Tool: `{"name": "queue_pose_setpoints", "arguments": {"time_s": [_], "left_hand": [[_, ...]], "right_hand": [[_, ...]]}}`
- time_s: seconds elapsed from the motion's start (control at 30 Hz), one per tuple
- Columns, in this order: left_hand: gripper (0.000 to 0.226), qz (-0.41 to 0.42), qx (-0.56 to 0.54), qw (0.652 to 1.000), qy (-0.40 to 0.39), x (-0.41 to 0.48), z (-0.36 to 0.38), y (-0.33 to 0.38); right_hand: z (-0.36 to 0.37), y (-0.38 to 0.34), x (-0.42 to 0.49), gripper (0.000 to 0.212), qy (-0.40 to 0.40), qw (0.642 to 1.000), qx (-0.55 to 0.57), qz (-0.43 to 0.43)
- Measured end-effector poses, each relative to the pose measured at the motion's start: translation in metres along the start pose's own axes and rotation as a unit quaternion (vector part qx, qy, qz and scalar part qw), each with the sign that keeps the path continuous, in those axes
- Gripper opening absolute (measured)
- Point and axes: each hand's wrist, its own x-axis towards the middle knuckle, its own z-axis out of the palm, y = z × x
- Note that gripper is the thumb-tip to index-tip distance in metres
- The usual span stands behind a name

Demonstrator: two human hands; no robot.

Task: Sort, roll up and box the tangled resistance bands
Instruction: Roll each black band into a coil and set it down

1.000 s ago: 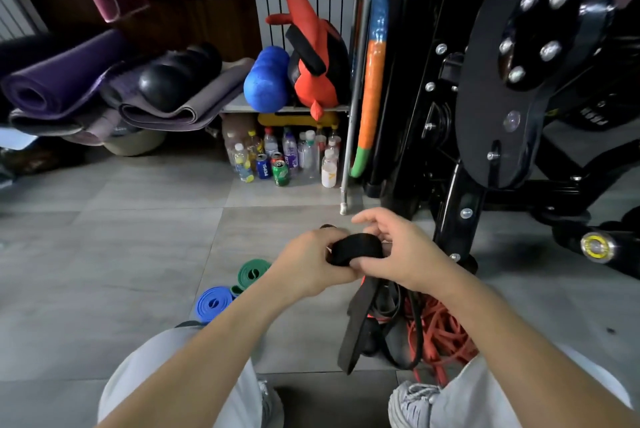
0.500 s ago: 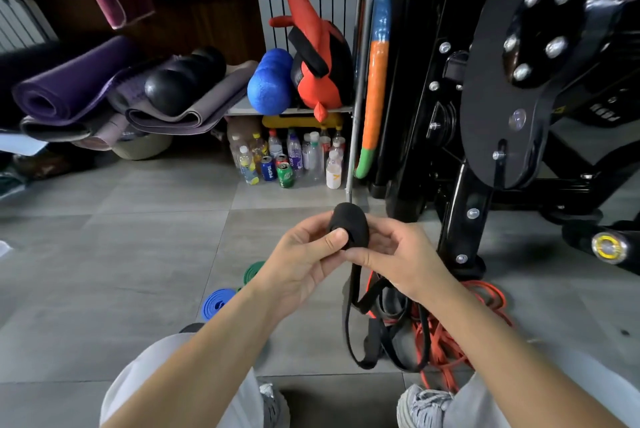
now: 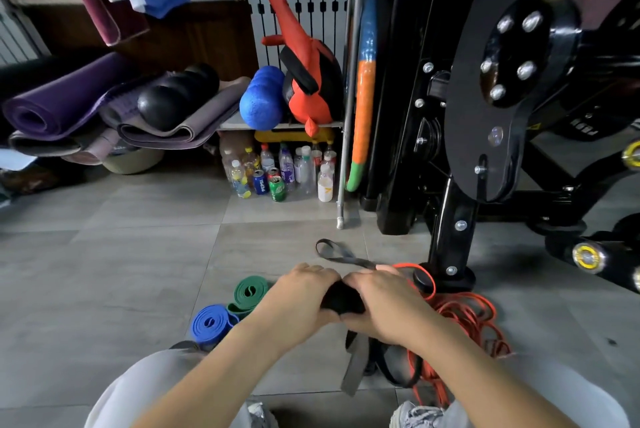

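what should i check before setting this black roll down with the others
1. Both hands on the black roll: ok, left hand and right hand clasp it.
2. Whole band wound in: not ok, a loose tail hangs below.
3. Floor space beside the blue roll and green roll: ok.
4. Free of the orange bands: cannot tell.
5. Box in reach: cannot tell, none visible.
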Motion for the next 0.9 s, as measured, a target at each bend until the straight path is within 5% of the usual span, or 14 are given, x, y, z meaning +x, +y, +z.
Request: {"name": "queue_pose_setpoints", "arguments": {"time_s": [0.13, 0.23, 0.37, 0.67, 0.9], "left_hand": [[0.028, -0.022, -0.026, 0.999, -0.005, 0.001, -0.005, -0.003], [0.026, -0.055, -0.138, 0.988, 0.035, -0.001, -0.017, -0.006], [0.04, -0.096, -0.342, 0.928, 0.111, -0.002, -0.029, -0.008], [0.039, -0.088, -0.628, 0.763, 0.126, 0.002, -0.027, -0.004], [0.035, -0.144, -0.579, 0.8, 0.063, 0.003, -0.025, 0.0]], "right_hand": [[-0.001, -0.003, 0.005, 0.016, -0.009, 0.999, 0.048, 0.013], [-0.005, 0.003, 0.005, 0.024, 0.012, 0.98, 0.191, 0.056], [-0.012, 0.008, 0.0, 0.041, 0.056, 0.933, 0.351, 0.048], [-0.02, 0.003, 0.001, 0.032, 0.105, 0.901, 0.419, 0.032], [-0.019, 0.011, 0.0, 0.036, 0.089, 0.904, 0.417, 0.042]]}}
